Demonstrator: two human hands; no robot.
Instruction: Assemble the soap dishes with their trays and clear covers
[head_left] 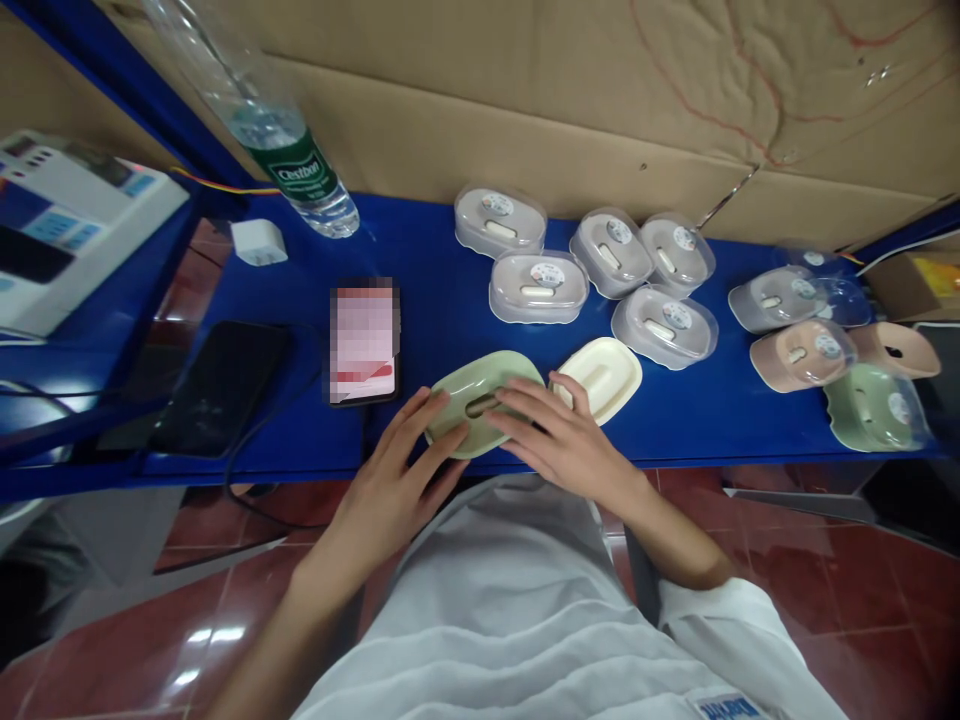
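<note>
Hands flat, left [397,470], right [559,440], fingers on green dish [480,395]

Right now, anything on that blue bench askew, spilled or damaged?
No spill or visible damage. Both the left hand and right hand rest on a green soap dish that overhangs the front edge of the blue bench. A cream dish beside it has no clear cover, unlike the covered dishes behind.

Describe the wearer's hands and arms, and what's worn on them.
Both hands are bare: the left hand and right hand show no gloves, rings or watch. The forearms are uncovered; a white sleeve covers the right upper arm.
</note>
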